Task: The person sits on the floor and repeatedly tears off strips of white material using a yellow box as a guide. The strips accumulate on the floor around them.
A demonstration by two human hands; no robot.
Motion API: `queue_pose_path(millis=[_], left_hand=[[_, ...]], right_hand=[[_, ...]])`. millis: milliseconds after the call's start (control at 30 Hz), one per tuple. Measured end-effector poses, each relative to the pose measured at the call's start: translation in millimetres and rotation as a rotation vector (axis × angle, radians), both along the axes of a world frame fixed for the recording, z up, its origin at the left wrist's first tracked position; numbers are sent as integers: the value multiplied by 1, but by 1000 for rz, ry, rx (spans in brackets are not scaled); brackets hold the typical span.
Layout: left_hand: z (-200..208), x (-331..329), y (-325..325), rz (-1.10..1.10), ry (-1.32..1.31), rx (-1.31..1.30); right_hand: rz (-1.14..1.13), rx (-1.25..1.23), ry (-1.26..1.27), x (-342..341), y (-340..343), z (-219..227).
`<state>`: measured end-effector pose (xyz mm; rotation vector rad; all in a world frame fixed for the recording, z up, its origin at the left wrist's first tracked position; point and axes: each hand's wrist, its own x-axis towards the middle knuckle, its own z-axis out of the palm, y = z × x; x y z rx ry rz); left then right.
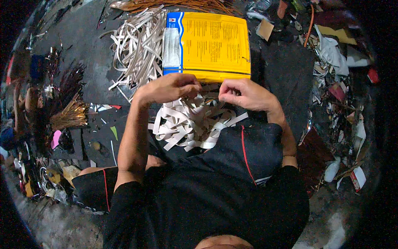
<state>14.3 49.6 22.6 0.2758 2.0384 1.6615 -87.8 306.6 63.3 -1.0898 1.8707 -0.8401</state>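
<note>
Just below the front edge of a yellow and blue printed board or flattened package (216,45), my two hands face each other a short way apart. My left hand (168,88) has its fingers curled in, thumb against them. Likewise, my right hand (248,95) is closed with bent fingers. Whatever either one pinches is too small or hidden to make out. Under and between them lies a loose heap of flat off-white strips (190,122), resting against my lap. Left of the board spreads a second pile of long, narrow pale strips (139,47).
Thin brown-orange rods or strands (178,5) lie beyond the board. A broom-like bundle of bristles (70,114) is on the floor at left, near a pink scrap (55,139). Paper and plastic scraps (331,54) litter the right side.
</note>
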Motion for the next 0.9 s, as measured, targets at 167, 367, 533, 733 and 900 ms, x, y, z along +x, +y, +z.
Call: queue_pose_path(millis=[167,367,533,733,900], left_hand=[[35,3,-29,-54,-55,-82],[-14,9,-21,-514,8,-645],[-117,76,2,-269,334,-832],[-112,86,6,-63,638,-788],[-24,49,3,270,-21,182]], right_hand=[[120,226,26,17,-14,-82],[148,-117,225,50,-42,-139],[276,1,234,55,-46,-138],[19,89,79,43,-32,-132],[-253,-54,214,40,35,-172]])
